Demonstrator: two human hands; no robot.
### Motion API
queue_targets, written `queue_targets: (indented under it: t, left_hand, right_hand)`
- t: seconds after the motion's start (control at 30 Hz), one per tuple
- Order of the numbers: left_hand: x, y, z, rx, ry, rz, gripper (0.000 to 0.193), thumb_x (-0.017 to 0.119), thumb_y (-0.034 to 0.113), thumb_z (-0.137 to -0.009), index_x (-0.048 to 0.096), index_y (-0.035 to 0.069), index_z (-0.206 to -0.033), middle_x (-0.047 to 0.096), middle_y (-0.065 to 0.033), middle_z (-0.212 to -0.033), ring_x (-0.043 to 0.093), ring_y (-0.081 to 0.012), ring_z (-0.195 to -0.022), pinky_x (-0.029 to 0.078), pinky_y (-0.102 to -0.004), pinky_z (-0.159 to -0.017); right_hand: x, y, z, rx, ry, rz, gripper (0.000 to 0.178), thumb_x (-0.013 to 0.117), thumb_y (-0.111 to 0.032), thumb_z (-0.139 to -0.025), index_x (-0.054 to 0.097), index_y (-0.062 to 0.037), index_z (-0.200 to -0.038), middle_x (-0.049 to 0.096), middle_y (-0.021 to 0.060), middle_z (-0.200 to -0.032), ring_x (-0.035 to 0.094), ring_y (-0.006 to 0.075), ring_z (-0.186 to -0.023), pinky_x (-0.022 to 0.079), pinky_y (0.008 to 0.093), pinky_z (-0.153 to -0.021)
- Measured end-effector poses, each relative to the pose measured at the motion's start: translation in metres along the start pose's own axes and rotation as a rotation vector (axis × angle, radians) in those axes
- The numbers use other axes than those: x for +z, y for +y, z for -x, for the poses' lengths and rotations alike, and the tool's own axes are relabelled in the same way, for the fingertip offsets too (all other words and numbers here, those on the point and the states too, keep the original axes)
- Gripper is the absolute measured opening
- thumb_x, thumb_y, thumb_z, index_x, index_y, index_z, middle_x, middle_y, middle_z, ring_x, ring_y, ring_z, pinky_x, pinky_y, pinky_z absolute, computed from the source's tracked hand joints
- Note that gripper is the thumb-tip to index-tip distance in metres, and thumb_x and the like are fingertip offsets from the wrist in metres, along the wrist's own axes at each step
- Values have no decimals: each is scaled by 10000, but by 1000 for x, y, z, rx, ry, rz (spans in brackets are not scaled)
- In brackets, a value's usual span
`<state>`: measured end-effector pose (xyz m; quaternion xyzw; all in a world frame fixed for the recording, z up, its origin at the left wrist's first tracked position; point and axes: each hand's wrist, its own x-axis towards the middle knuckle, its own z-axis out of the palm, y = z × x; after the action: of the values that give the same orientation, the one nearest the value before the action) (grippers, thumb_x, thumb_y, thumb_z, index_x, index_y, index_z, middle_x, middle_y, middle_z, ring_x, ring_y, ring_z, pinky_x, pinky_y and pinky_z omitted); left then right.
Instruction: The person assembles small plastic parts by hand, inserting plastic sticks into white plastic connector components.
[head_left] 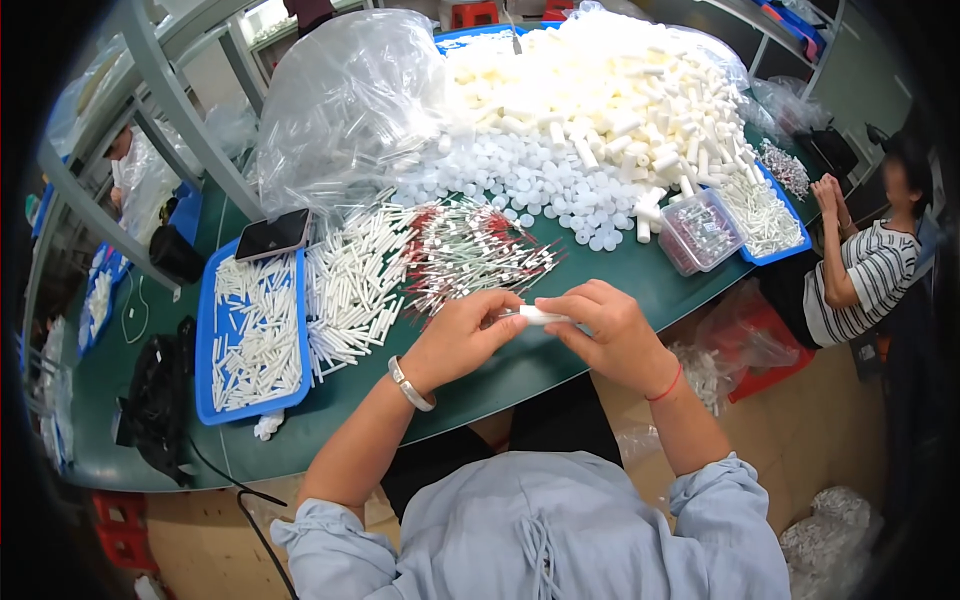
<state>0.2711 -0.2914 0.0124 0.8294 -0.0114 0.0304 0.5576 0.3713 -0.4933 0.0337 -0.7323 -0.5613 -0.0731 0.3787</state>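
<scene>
In front of my body, above the table's near edge, both hands meet at a short white tube [543, 315]. My left hand [458, 338] is closed, its thumb and forefinger pinching at the tube's left end. A thin greyish piece shows between those fingers, too small to name. My right hand [612, 330] is closed round the tube's right end, fingers curled over it. Just beyond my left hand lies a pile of thin wired parts [475, 255] with red and green leads. Thin white sticks [355, 275] are heaped beside that pile on the left.
A blue tray [204, 345] of white sticks sits left, a phone [273, 235] on its far edge. White caps [560, 185] and larger white tubes [640, 90] are heaped at the back, beside a clear plastic bag [345, 110]. A clear box [700, 230] stands right. Someone [870, 250] sits far right.
</scene>
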Motion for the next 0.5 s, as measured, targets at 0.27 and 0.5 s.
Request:
queue_targets:
  t: [0.27,0.5]
  left_hand:
    - [6,3,5,122,137,-295,269,623,218,-907,636,7,-1073,628,-26,-808,531,-62,-709,439,-251,-610]
    - [-5,-2,1,-57,-40,12,270,591,263,-933,638,24,-1050,569,15,-781,494,-60,-698,405,-228,-621]
  right_hand:
    - [8,-2,3,37,-24,-18,237,707,-77,-776,665,-47,-1007,599,111,-785,578,284,-741,473,387,-654]
    - [-2,-10,1,-4,-5,-36,219,708,-82,-782,660,-32,-990,601,112,-777,580,287,-735,469,384,-655]
